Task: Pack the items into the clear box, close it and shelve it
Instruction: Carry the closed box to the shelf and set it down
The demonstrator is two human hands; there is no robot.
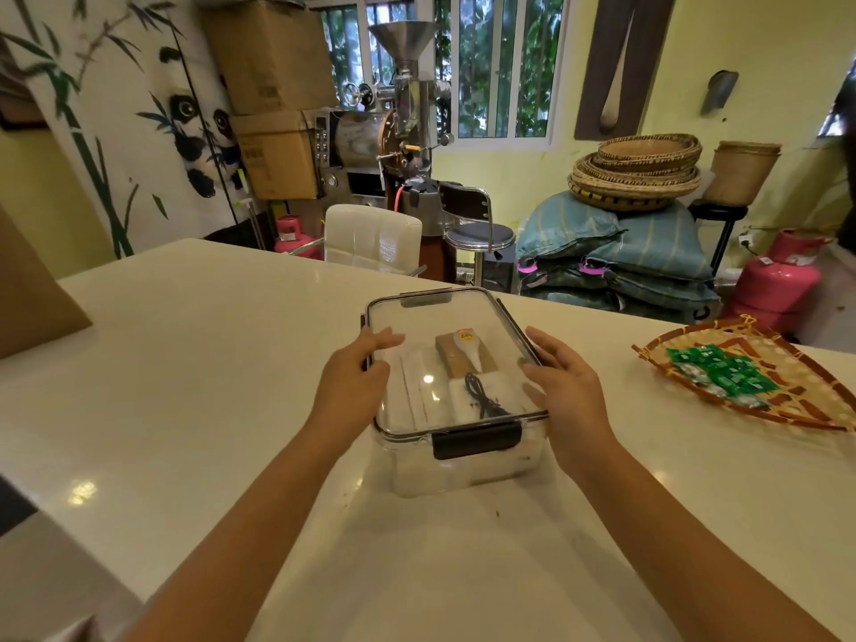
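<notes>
The clear box [463,470] stands in the middle of the white counter with its clear lid [440,326] lying on top. Through the lid I see a brown packet [456,359], a small white bottle with a label [470,347] and a black cable [484,398] on white items. The near black latch [477,437] hangs down over the box's front rim. My left hand [356,386] rests on the lid's left edge with fingers straight. My right hand [565,386] presses the lid's right edge, fingers extended.
A woven tray [787,410] with several green packets [722,377] lies on the counter at the right. A brown cardboard piece [32,298] leans at the far left. Beyond the counter [208,363] stand a white chair, a stool, sacks, baskets and pink gas cylinders.
</notes>
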